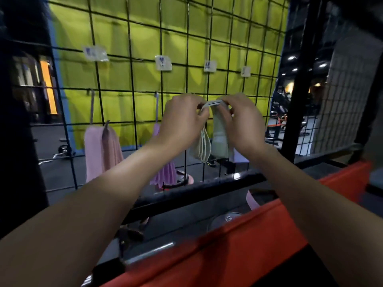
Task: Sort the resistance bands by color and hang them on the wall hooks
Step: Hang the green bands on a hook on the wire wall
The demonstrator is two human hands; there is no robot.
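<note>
Both hands are raised at the wire grid. Left hand and right hand are pinching the top of a bunch of pale green bands — fingers clamped on the folded loops, the rest hanging down between the wrists. Pink bands are hanging from a hook at left; purple bands are hanging beside them, partly hidden by the left forearm. Paper labels are sitting above each hook position.

Bands hang before grid, between hands.
</note>
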